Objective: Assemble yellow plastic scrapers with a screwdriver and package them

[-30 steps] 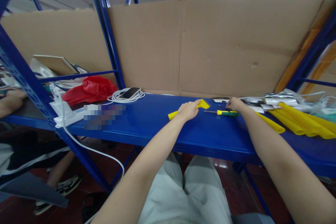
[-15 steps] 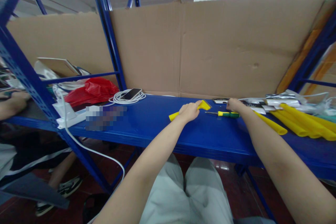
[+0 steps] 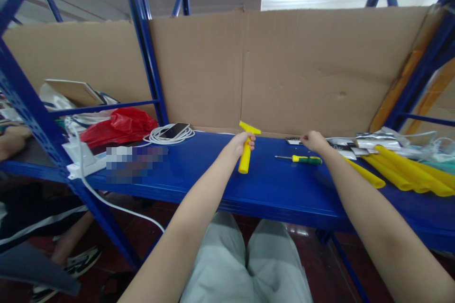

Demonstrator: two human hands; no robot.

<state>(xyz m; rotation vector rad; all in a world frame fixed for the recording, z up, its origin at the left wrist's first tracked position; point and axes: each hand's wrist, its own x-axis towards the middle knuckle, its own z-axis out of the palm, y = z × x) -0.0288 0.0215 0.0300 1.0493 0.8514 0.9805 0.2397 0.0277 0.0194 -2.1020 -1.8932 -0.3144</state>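
My left hand [image 3: 243, 144] is wrapped around the handle of a yellow T-shaped scraper [image 3: 244, 163], held nearly upright with its wide head at the top. My right hand [image 3: 313, 141] is closed, its fingertips pressed together over the back of the bench; whatever they hold, if anything, is too small to make out. Just in front of it lies a screwdriver [image 3: 306, 159] with a green and yellow handle, its shaft pointing left. A small black-and-white packet [image 3: 293, 141] sits beside the right fingertips, and tiny specks lie near it.
Several yellow tubular handles [image 3: 401, 175] lie at right, before silver-wrapped packs [image 3: 378, 142]. At left are a phone [image 3: 175, 130] on a coiled white cable [image 3: 152, 138], a red bag [image 3: 119, 125] and a power strip [image 3: 88, 165]. Cardboard [image 3: 291, 71] backs the blue bench [image 3: 206, 170]. Another person's hand [image 3: 14, 139] shows far left.
My left hand has turned the scraper from lying slanted to nearly upright and moved it slightly left. My right hand has stayed by the packet, shifting a little.
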